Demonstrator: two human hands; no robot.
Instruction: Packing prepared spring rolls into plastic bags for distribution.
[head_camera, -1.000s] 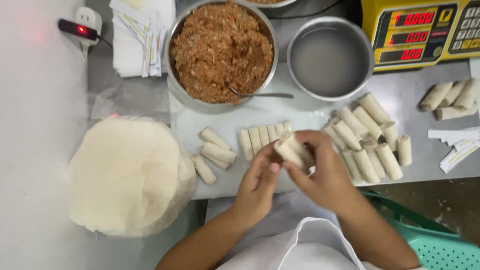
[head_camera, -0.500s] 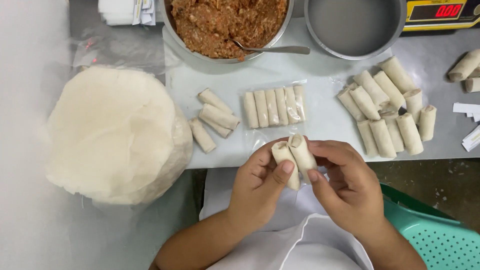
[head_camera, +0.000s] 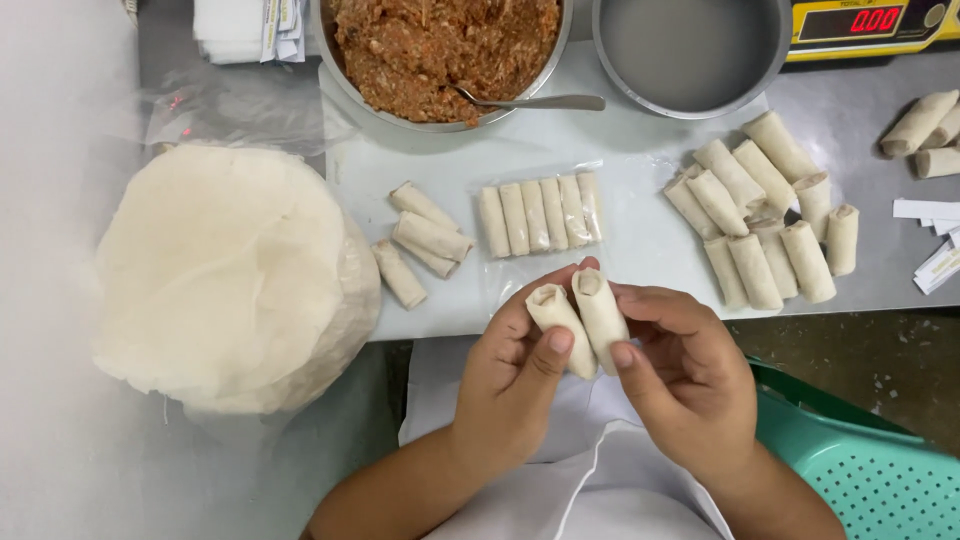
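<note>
Head camera looks straight down on a pale work table, with both hands at its near edge. Left hand is closed around one spring roll, thumb pressed on the roll's lower end. Right hand pinches a second spring roll between thumb and fingers. These two held rolls lie side by side and touching, open ends pointing away from the person, just over the table's front edge.

Just beyond the hands, a row of five rolls lies packed together in a clear plastic bag. Left of that row sit four loose rolls, angled every which way. To the right is a bigger heap of rolls, and a few more rolls lie at the far right edge near white paper strips.

A tall round stack of thin white wrappers fills the left side. At the back stands a metal bowl of reddish-brown minced filling with a spoon resting in it — beside it a second metal bowl, and a yellow scale at the top right. A green perforated chair seat shows at the lower right.
</note>
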